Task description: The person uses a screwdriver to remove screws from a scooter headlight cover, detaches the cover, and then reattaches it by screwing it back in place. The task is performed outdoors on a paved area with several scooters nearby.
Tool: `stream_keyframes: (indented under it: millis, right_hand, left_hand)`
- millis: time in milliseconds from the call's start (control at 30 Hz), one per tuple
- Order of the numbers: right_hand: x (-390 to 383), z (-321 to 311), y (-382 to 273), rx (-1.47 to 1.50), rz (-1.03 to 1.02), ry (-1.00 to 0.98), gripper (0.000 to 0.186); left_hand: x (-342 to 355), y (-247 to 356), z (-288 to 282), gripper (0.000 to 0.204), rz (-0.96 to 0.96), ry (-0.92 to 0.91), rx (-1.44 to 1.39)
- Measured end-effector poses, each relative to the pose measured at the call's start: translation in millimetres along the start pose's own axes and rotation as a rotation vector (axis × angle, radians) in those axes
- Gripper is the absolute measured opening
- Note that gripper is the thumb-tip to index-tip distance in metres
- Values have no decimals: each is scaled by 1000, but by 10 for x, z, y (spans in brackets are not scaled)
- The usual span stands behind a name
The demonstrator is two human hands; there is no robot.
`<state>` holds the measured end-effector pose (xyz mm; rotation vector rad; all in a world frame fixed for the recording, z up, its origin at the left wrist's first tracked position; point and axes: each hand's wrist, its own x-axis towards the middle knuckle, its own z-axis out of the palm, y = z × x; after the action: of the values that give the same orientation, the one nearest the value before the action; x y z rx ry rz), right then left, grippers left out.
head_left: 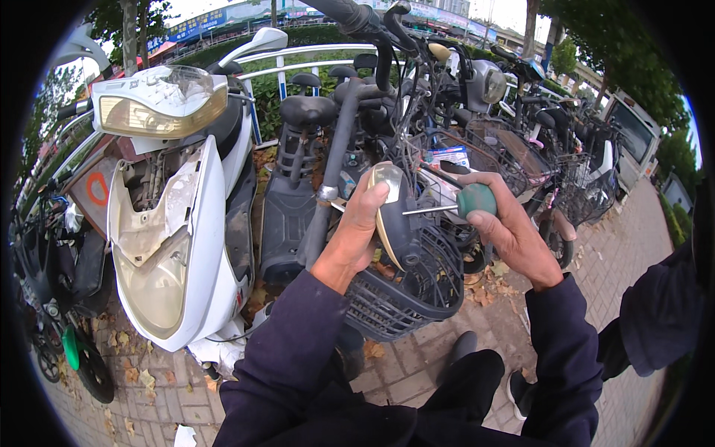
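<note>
My left hand [356, 232] is wrapped round a headlamp [402, 225] with a dark housing and a pale rim with a clear lens. The thumb lies over the lens. In my right hand [521, 237] is a screwdriver [477, 200], gripped by its rounded green handle. Its metal shaft points left, and the tip reaches the back of the dark housing. Whether the tip sits in a screw cannot be seen. Both hands are above the black front basket [406, 302] of an electric bike, beside its handlebar stem [337, 160] and loose cables.
At the left stands a white scooter [216, 268] with its front panel partly uncovered. Several parked bikes and scooters line the white railing [281, 78]. A person in dark clothes [663, 313] stands close on my right. Dry leaves lie on the brick paving [417, 365]. A van [633, 134] is farther back.
</note>
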<state>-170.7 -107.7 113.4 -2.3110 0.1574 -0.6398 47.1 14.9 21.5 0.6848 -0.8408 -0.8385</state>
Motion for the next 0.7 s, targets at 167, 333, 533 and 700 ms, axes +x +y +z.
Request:
stream_keyframes:
  millis: [167, 333, 533, 700]
  right_hand:
    - [65, -47, -57, 106, 327, -44, 47]
    - [6, -38, -157, 151, 437, 14, 51]
    - [-81, 65, -13, 75, 23, 62, 50]
    - [-43, 13, 72, 13, 53, 20, 48]
  left_hand:
    - [-20, -35, -16, 86, 76, 16, 58]
    - [-46, -43, 3, 89, 142, 33, 174]
    - [-8, -20, 20, 87, 36, 5, 18]
    - [-6, -37, -19, 88, 51, 14, 28]
